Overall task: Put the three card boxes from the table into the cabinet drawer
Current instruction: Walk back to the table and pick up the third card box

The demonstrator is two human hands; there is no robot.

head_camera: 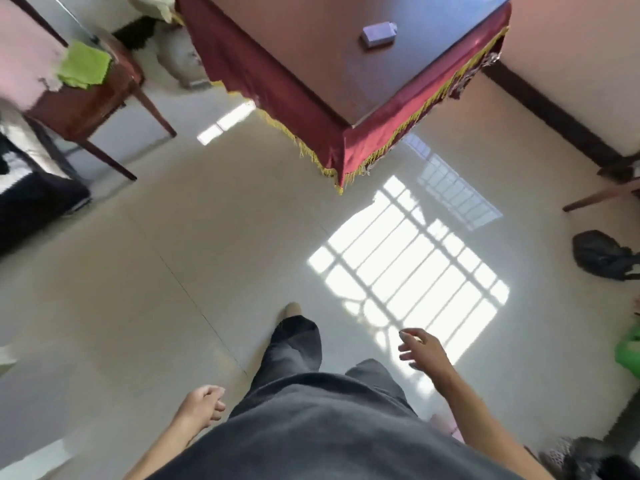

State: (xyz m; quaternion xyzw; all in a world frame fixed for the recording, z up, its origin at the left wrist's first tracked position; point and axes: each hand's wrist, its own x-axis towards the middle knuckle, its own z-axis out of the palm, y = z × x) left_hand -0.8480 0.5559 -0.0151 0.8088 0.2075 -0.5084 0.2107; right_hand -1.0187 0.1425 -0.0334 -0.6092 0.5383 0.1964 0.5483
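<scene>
One pale card box (pixel 378 34) lies flat on the table (pixel 304 53), which is draped in a red cloth with a yellow fringe, at the top of the view. I stand on the tiled floor well short of it. My left hand (pixel 202 405) hangs low at my side with loosely curled fingers and holds nothing. My right hand (pixel 420 348) is out in front of my hip, fingers spread, empty. No cabinet or drawer is in view.
A wooden stool (pixel 100 98) with a green cloth (pixel 85 65) stands at the upper left, beside dark furniture (pixel 31 202). A black bag (pixel 599 254) lies on the floor at right. A dark baseboard (pixel 550 112) runs along the right wall. Sunlight patches the floor tiles.
</scene>
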